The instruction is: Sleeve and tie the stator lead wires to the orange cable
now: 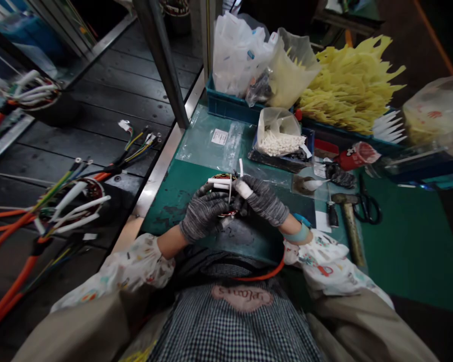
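A motor stator point(226, 176), its wound coils partly showing, is between my two hands above the green mat. White sleeves point(219, 183) lie across its top, and a thin white strip point(230, 190) crosses them. My left hand point(204, 212), in a grey knit glove, is closed around the stator's left side. From the right, my gloved right hand point(264, 198) has its fingers pinched together at the stator's edge, close to the strip; white wrapping covers its thumb. A short white end point(241, 167) sticks up beside these fingers, which hide exactly what they grip.
At right lie a hammer point(349, 226), black scissors point(368, 203) and a red container point(358, 155). Behind stand a tray of small white pieces point(279, 143) and yellow sheets point(347, 85). Wired stators point(79, 203) with orange cables sit left, beyond a metal post point(162, 60).
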A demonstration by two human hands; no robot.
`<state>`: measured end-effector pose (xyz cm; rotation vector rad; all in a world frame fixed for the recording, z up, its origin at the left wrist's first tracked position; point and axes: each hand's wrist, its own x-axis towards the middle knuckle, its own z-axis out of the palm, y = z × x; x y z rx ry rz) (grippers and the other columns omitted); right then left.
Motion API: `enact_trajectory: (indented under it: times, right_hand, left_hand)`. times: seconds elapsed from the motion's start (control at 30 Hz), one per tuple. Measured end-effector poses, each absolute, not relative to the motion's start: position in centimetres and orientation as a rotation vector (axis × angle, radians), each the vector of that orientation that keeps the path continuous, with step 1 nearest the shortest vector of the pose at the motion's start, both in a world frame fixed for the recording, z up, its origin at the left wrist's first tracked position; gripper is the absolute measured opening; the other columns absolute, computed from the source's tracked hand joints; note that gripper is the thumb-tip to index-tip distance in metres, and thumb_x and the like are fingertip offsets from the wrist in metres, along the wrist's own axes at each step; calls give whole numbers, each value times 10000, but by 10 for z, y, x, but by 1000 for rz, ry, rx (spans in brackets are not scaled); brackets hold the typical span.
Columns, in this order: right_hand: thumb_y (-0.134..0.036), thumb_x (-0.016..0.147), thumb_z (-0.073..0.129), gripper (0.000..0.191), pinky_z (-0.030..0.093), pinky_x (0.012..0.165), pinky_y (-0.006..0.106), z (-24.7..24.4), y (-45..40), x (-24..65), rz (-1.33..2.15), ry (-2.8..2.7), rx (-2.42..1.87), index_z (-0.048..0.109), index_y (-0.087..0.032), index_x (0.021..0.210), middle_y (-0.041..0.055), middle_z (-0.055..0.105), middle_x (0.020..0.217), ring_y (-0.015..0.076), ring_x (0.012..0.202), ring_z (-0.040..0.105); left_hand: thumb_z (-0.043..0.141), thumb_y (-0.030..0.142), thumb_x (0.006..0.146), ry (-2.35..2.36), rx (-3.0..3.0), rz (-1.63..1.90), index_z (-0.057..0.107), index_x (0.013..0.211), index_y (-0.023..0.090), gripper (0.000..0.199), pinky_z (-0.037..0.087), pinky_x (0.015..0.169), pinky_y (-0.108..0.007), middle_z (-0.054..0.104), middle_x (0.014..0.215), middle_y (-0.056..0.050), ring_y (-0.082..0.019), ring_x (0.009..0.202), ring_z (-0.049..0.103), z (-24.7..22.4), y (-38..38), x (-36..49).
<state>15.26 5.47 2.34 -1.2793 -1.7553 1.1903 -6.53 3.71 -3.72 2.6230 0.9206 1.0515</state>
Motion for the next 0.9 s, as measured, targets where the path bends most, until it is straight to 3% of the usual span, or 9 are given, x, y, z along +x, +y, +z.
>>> enact_trajectory:
  times: [0.17, 0.3, 0.43, 0.7, 0.9]
  right_hand:
    - [-714, 1085, 469, 620, 654, 939, 473, 30, 53, 161, 1527, -1739, -1160, 835, -219, 1016, 90, 825, 981, 261, 921, 762]
    - [-465, 980, 744, 275, 644, 1001, 474, 29, 57, 165, 1493, -1885, -979, 841, -220, 1060, 72, 842, 1080, 266, 1002, 782]
    - [-328, 951, 747, 180, 677, 931, 473, 17, 54, 165, 1307, -1789, -1089, 825, -222, 1072, 64, 854, 1062, 265, 965, 805]
    - [-307, 992, 721, 138, 678, 959, 453, 4, 45, 162, 1133, -1860, -1100, 806, -255, 1087, 39, 851, 1075, 250, 970, 808]
    - [-300, 1052, 656, 166, 656, 952, 408, -12, 29, 172, 896, -2120, -871, 803, -252, 1111, 67, 820, 1117, 226, 1001, 775]
  left_hand:
    - [724, 312, 995, 914, 2649, 1147, 786, 1179, 305, 195, 432, 1259, -423, 836, 1228, -14, -198, 1128, 786, -38, 37, -64]
    - [700, 354, 1000, 908, 2657, 1129, 737, 1315, 260, 331, 437, 1260, -433, 837, 1206, -38, -213, 1113, 789, -39, 37, -64]
    - [736, 334, 973, 913, 2602, 1105, 778, 1088, 260, 143, 436, 1261, -421, 843, 1155, -20, -208, 1135, 786, -38, 38, -64]
    - [726, 350, 964, 974, 2605, 1032, 789, 1075, 280, 146, 479, 1234, -465, 835, 1225, -12, -225, 1166, 778, -36, 38, -64]
    - [743, 369, 985, 949, 2579, 1079, 769, 1111, 277, 159, 452, 1255, -433, 851, 1097, 13, -198, 1059, 801, -31, 37, -62]
